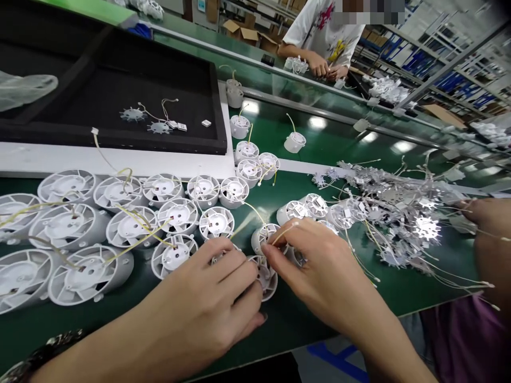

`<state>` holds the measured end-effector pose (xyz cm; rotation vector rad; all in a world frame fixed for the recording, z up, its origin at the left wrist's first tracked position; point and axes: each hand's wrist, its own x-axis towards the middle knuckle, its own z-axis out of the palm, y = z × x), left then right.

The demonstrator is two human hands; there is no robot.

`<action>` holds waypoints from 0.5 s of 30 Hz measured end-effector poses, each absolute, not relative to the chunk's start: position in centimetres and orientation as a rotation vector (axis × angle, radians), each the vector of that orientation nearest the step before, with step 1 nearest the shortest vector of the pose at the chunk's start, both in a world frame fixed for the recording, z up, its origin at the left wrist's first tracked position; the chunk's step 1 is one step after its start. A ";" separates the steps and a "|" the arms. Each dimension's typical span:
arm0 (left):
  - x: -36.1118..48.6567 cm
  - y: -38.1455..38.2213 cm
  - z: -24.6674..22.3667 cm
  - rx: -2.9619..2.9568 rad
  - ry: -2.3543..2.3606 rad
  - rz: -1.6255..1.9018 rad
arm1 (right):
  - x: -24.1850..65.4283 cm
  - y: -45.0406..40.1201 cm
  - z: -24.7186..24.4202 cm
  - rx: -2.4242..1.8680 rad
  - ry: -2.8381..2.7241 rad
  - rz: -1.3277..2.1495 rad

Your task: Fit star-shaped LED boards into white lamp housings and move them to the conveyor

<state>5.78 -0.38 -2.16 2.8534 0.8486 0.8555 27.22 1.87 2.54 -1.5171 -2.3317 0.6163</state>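
My left hand is closed, fingers curled over the near row of white round fan housings; its fingertips hide what they grip. Beside those fingers sits a white fan housing, partly covered. Just to the right, my right hand pinches thumb and forefinger together at a thin pale wire above another fan housing. More housings with spoked insides and yellowish wires, such as this one, stand in rows to the left. Beyond my right hand are several housings with small white connectors on top.
A heap of clear star-shaped pieces with wires lies on the green table at right. A black tray holds two such pieces. Another person's arm reaches in at right; a co-worker sits across.
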 end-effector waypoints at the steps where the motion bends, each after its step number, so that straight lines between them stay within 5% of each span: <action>1: 5.7 -0.4 -2.2 2.846 0.831 0.854 | 27.3 2.0 2.4 -1.499 -2.362 0.564; 7: 4.9 -0.4 -2.3 2.830 0.823 0.862 | 27.5 2.0 1.9 -1.430 -2.416 0.624; 15: 5.0 -0.1 -2.4 2.825 0.737 0.870 | 27.3 1.6 0.9 -1.390 -2.508 0.213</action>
